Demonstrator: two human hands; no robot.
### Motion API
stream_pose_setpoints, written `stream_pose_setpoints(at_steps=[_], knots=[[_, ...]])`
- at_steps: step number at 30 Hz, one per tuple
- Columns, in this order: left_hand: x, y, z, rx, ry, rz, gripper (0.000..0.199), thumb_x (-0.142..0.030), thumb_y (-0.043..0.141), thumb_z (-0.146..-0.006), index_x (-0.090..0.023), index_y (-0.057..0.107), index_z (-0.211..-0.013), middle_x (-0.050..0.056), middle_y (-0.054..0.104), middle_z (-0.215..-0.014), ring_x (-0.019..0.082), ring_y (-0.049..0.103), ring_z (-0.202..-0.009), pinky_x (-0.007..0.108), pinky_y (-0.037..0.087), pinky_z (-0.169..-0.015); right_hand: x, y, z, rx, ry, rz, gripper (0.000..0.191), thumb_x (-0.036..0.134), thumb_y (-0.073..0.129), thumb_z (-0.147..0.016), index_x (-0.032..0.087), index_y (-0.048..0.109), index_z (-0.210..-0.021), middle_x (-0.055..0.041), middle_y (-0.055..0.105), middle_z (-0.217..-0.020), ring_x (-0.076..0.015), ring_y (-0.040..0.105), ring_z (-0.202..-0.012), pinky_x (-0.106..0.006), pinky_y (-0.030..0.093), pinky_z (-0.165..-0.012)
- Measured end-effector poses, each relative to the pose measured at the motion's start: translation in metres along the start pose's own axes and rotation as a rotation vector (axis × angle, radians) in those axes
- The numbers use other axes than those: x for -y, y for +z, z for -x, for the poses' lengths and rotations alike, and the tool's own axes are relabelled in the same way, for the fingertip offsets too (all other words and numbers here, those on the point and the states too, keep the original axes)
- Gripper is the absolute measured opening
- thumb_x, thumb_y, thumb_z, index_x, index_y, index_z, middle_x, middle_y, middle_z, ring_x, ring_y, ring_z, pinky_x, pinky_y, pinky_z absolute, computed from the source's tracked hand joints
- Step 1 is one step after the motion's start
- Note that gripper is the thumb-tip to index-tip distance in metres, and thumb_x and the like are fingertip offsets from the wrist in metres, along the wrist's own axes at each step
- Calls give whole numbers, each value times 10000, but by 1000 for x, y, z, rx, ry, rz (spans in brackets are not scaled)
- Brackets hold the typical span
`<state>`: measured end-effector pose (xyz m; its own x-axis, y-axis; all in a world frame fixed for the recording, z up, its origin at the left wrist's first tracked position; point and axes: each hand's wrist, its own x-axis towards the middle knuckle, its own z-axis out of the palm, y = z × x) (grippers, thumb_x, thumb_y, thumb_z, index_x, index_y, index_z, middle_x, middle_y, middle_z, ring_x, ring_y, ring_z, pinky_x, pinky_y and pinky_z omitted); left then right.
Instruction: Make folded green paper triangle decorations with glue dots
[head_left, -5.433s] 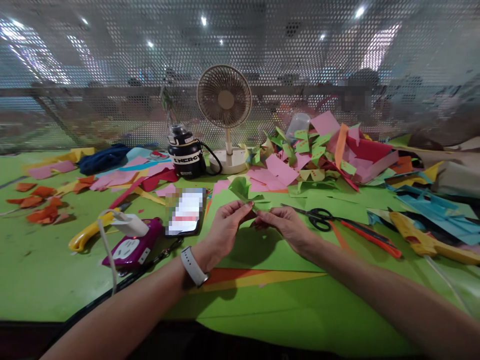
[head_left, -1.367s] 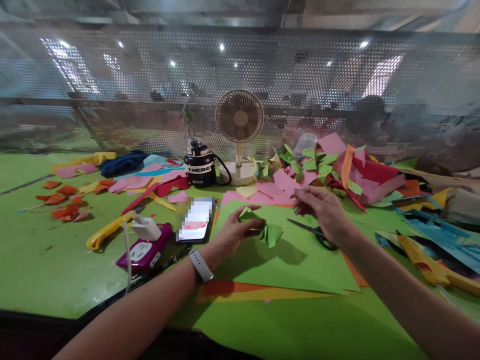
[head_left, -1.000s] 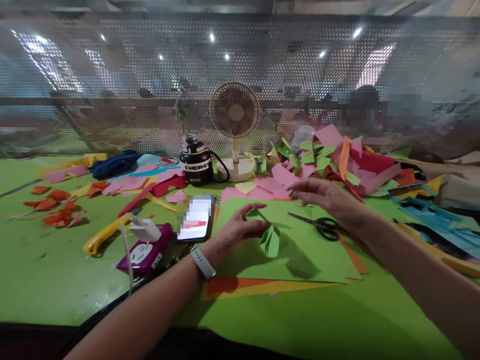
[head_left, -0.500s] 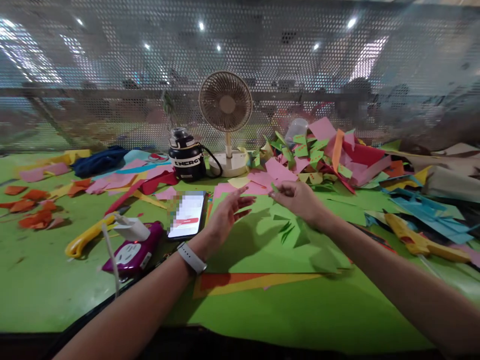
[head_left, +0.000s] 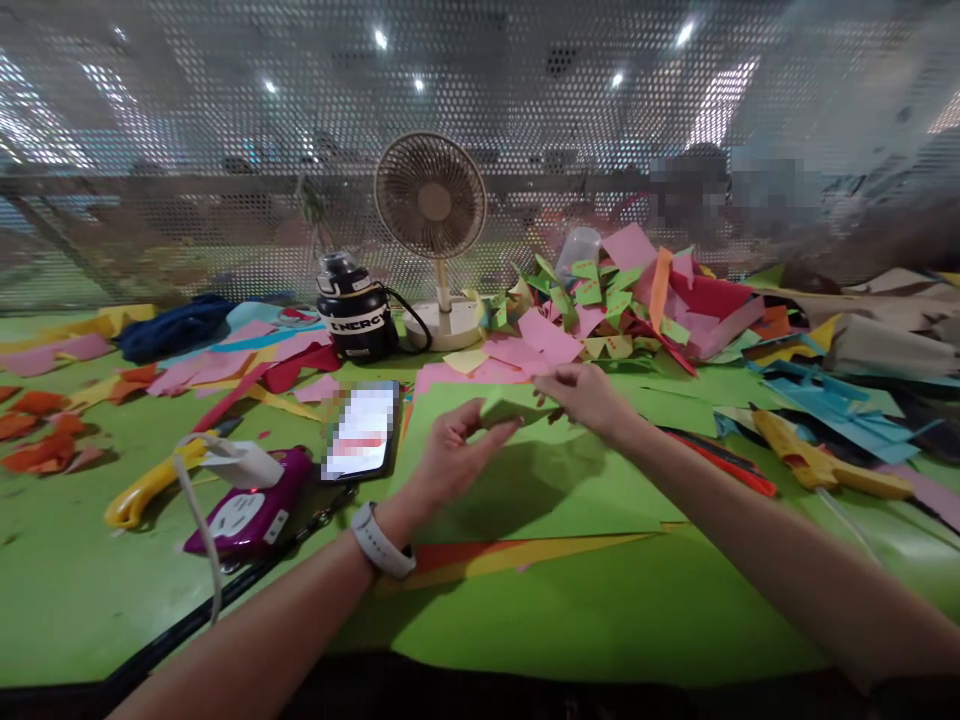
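Between my hands, above the large green sheets, is a small folded piece of green paper. My left hand, a pale watch on its wrist, grips the piece's left side between thumb and fingers. At its right end, the bent fingers of my right hand pinch the paper; the fingertips are partly hidden. Underneath lies a stack of green paper sheets, with orange and yellow sheets showing along the near edge.
Left are a phone, a purple power bank and a yellow-handled cutter. Behind stand a fan and a black bottle. Paper scraps heap at the back right. Red-handled scissors and a yellow glue gun lie right.
The cut green paper piece that lay on the sheets is gone from there, and a green piece is now between both hands. My left hand has closed from open fingers. The view has shifted slightly right.
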<state>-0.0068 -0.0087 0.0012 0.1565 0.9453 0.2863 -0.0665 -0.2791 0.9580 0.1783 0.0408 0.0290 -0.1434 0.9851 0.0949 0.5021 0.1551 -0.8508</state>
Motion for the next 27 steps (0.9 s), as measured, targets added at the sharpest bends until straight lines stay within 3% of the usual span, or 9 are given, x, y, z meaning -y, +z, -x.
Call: stream_pose_setpoints(at_steps=[5,11,17,22,24,27], knots=[[7,-7,-10,-165,-223,375,183,-306,830,-661,-198,742,-780,3,740,-845,148,656,-832,319,516,-874,-5,-10,9,138,61,-332,416,569,704,-719,164,703,-814,-32,661,-738,-88,592,-539,-169,323,-392],[7,-6,-11,-202,-325,443,186,-248,839,-647,-180,726,-779,18,745,-854,155,686,-845,305,531,-832,-8,1,17,105,-4,-396,447,511,761,-689,175,711,-979,-58,712,-869,-131,665,-649,-181,402,-434],[6,-6,-11,-256,-352,463,299,-251,857,-622,-173,649,-821,20,736,-872,170,693,-858,309,536,-811,-10,8,19,75,-31,-388,395,494,759,-670,163,744,-884,-21,681,-690,-123,636,-554,-201,398,-444],[6,-10,-12,-345,-272,401,594,-266,857,-619,-241,560,-1133,-43,694,-758,141,676,-753,292,537,-772,-16,9,17,38,-27,-388,412,540,746,-660,168,742,-837,-16,667,-676,-123,615,-554,-200,372,-425],[6,-11,-12,-324,-230,323,584,-283,839,-641,-240,589,-1167,-55,668,-729,129,653,-743,278,529,-779,-18,8,17,27,-36,-351,404,546,730,-675,170,744,-823,-8,648,-637,-104,557,-512,-203,354,-412],[6,-11,-13,-315,-199,260,433,-331,816,-669,-218,675,-1062,-40,667,-766,119,627,-749,256,521,-767,-19,7,17,12,-60,-312,393,545,729,-675,168,741,-786,10,605,-585,-87,498,-487,-208,348,-415]])
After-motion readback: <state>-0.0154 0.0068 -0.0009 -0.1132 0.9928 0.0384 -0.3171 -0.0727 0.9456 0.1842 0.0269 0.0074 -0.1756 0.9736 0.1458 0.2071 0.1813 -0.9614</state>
